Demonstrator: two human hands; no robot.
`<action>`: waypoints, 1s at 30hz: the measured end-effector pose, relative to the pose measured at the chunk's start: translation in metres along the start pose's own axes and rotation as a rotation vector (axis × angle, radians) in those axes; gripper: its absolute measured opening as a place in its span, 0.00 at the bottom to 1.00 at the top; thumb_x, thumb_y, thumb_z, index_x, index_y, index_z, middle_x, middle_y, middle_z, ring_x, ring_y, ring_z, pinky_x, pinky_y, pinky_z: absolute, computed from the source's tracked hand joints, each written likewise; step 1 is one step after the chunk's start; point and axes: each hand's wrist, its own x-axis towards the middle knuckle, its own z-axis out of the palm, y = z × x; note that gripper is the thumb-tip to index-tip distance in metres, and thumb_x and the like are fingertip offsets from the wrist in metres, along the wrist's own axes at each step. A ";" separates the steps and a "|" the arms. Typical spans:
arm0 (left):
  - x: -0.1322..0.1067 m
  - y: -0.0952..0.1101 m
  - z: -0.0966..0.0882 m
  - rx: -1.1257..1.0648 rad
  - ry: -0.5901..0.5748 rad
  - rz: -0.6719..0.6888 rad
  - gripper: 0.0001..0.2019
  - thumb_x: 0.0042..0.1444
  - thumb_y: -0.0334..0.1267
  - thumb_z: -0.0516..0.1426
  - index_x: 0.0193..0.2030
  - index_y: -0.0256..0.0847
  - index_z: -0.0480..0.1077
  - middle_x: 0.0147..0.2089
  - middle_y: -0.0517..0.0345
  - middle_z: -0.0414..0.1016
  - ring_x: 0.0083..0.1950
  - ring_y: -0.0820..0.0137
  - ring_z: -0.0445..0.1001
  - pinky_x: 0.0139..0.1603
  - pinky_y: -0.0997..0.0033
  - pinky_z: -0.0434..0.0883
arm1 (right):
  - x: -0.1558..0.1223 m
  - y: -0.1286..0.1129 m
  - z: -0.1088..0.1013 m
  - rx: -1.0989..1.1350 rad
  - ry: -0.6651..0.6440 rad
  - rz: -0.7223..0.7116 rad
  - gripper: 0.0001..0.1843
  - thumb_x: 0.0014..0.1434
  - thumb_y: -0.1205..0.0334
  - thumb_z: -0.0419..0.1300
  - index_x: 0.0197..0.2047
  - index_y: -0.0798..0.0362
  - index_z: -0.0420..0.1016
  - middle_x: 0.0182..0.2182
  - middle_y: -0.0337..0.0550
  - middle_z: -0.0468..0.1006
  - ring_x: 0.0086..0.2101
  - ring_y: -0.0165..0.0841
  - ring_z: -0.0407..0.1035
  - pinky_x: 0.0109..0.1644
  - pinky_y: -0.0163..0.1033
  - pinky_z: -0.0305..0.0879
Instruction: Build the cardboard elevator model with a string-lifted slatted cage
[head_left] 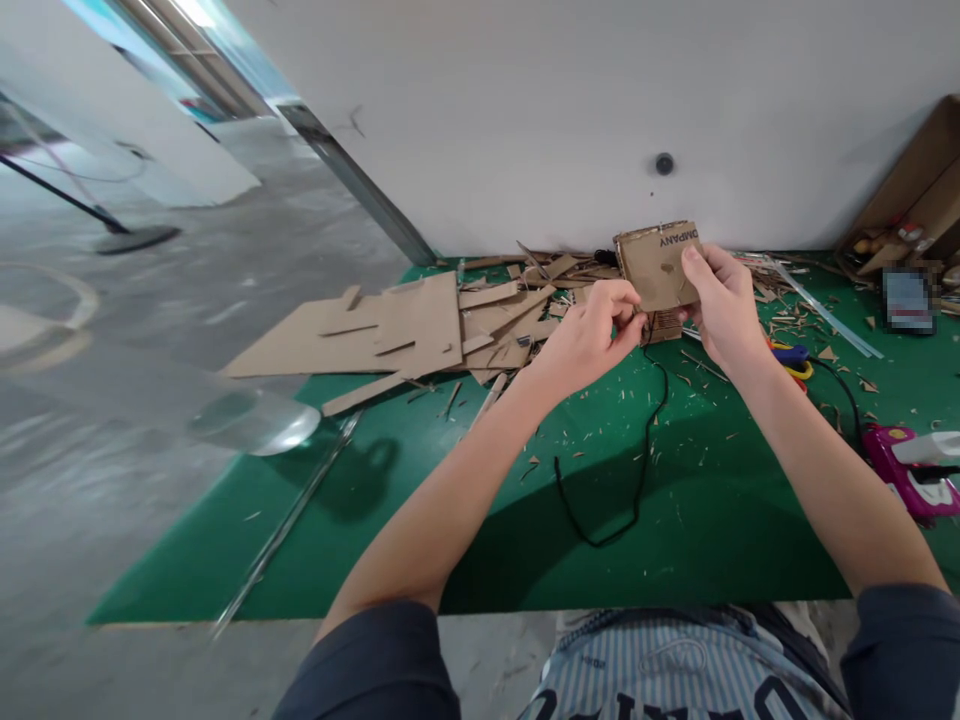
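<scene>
My right hand (pixel 721 302) grips a small folded cardboard piece (pixel 658 265) printed with "COMPANY", held up near the white wall. My left hand (pixel 592 335) pinches at its lower left corner, where a black cord (pixel 639 470) hangs down and loops over the green mat (pixel 420 520). Both hands are closed. The cord's upper end is hidden between my fingers and the cardboard.
Flat cardboard sheets and offcuts (pixel 405 330) lie at the left of the mat, with scraps scattered about. Yellow-and-blue scissors (pixel 793 358) lie behind my right wrist. A pink glue gun (pixel 911 470) sits at the right edge. A cardboard box (pixel 911 205) stands far right. A metal ruler (pixel 285 520) lies left.
</scene>
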 end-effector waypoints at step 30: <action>0.006 -0.039 0.009 -0.140 0.038 -0.176 0.67 0.47 0.63 0.69 0.75 0.61 0.20 0.75 0.36 0.53 0.75 0.51 0.61 0.66 0.50 0.72 | 0.003 -0.002 -0.005 -0.047 -0.054 0.057 0.31 0.54 0.28 0.63 0.33 0.49 0.65 0.29 0.40 0.67 0.29 0.29 0.64 0.23 0.33 0.62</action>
